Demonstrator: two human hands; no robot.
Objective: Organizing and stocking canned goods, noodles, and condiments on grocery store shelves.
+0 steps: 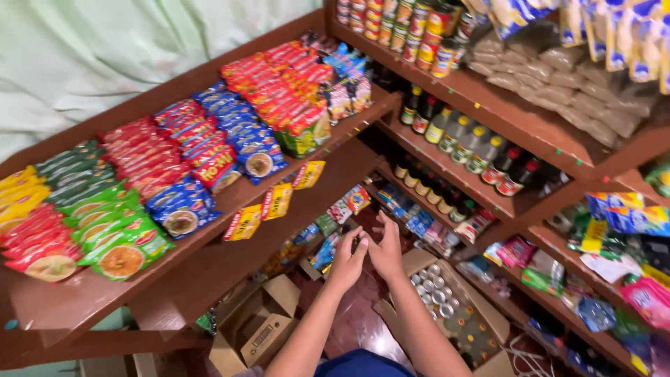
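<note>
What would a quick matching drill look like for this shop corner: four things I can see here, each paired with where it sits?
Things:
1. dark sauce bottles
2. noodle packets
3. open box of cans
4. yellow hanging sachets

Places:
A. on the floor, below the right hand
B. clipped along the front edge of the left shelf
C. stacked in rows on top of the left shelf
D. standing in a row on the middle shelf at the right

Pairs: 1-D, 2-C, 3-A, 4-B
</note>
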